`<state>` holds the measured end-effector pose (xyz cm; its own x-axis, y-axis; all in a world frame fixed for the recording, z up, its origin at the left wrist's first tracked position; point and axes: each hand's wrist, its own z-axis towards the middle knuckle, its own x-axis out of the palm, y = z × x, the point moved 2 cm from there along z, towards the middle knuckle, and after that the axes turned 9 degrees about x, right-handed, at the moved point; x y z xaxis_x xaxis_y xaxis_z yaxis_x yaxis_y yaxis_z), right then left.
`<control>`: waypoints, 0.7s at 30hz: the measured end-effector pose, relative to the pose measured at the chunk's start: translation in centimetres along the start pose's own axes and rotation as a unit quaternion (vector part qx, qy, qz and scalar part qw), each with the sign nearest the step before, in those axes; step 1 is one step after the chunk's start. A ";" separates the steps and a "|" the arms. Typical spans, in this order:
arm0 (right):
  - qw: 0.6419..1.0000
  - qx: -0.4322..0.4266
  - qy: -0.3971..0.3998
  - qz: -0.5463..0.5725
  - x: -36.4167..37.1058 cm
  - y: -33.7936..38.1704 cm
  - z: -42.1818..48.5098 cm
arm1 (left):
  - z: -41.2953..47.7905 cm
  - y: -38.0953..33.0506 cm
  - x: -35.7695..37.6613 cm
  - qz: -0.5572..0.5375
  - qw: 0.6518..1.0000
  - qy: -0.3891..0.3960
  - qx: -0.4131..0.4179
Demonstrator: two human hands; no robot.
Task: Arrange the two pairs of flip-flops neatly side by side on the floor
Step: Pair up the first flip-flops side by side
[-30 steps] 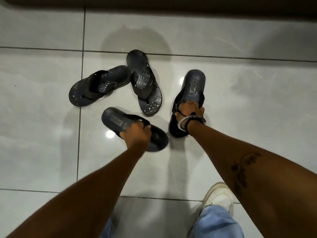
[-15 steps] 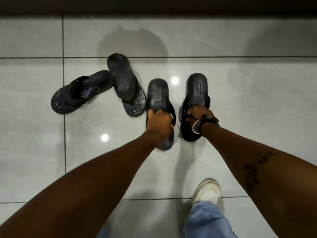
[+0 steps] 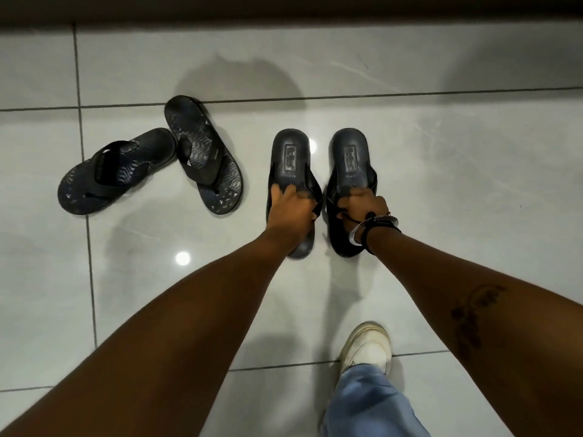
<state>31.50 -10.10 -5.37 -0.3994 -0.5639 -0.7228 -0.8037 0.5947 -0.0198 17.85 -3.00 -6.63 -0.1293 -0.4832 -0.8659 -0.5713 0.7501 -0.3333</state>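
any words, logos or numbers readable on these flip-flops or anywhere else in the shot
Nothing can be read.
Left plain flip-flop: moulded heel emblem with a small line beneath, too blurred to read.
Right plain flip-flop: same emblem and line, too blurred.
Patterned flip-flop: small tab on the strap, too small to read.
Forearm tattoo: a figure, no letters visible.

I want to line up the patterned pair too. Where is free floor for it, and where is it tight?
Free: the glossy grey tile floor right of the plain dark flip-flop under the right hand, and the strip between the left hand and the two patterned dark flip-flops. Tight: those two touch at an angle; the plain pair's gap is narrow.
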 end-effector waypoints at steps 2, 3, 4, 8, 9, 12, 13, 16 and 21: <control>1.000 0.017 -0.018 0.005 0.1 0.1 -0.4 | -0.3 -0.3 -0.7 -0.008 1.000 -0.013 0.006; 0.999 0.024 -0.032 0.014 0.0 0.5 -0.7 | -0.6 -0.3 -1.2 -0.021 0.999 -0.025 0.000; 0.998 0.026 -0.049 0.020 -0.2 1.0 -1.1 | -1.2 -0.2 -1.9 -0.040 0.998 -0.042 -0.011; 0.993 -0.028 -0.116 -0.022 -1.3 4.4 -3.0 | -4.6 1.8 -4.4 -0.065 0.992 -0.102 -0.036; 0.993 -0.046 -0.109 -0.030 -1.8 5.7 -3.3 | -5.7 3.0 -5.1 -0.056 0.990 -0.119 -0.042; 0.994 -0.089 -0.057 -0.041 -3.6 10.3 -3.1 | -8.3 8.9 -7.5 -0.013 0.986 -0.144 -0.088; 0.993 -0.100 -0.047 -0.044 -4.2 12.2 -2.7 | -9.1 11.5 -8.2 0.001 0.984 -0.143 -0.104; 0.990 -0.121 -0.071 -0.026 -4.9 17.7 -1.7 | -11.2 19.4 -9.7 0.067 0.986 -0.115 -0.104; 0.985 -0.140 -0.090 -0.042 -3.9 26.7 0.3 | -13.1 31.1 -10.4 0.171 0.979 0.105 -0.025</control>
<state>11.78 8.14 -3.32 -0.2625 -0.4791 -0.8376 -0.9305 0.3553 0.0884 -9.22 19.45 -3.11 -0.4810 -0.2944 -0.8258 -0.5043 0.8634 -0.0141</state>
